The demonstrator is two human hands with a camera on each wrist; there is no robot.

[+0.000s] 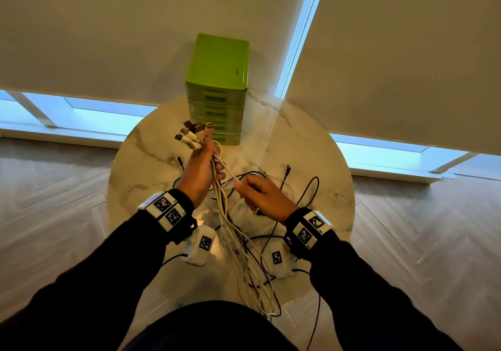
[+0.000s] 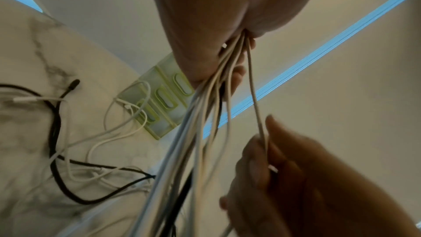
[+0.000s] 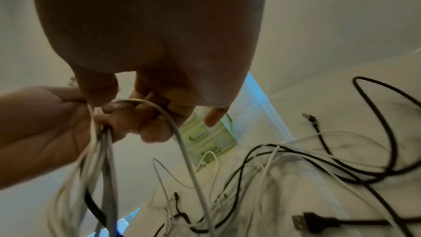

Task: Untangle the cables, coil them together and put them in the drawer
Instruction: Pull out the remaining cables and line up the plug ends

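Observation:
My left hand (image 1: 202, 170) is raised over the round marble table (image 1: 151, 144) and grips a bundle of white cables (image 1: 230, 231); their plug ends (image 1: 193, 133) fan out above its fingers. The strands hang down past the table's near edge. My right hand (image 1: 260, 192) pinches a single white cable (image 2: 257, 107) that runs up to the left hand's grip. Black cables (image 1: 306, 190) and more white ones lie tangled on the table under both hands. The green drawer unit (image 1: 217, 90) stands at the table's far edge with all its drawers shut.
White roller blinds (image 1: 108, 25) hang behind the table, with window strips showing below. A wood floor surrounds the table. A black USB plug (image 3: 303, 221) lies on the marble near the right hand. My lap sits at the table's near edge.

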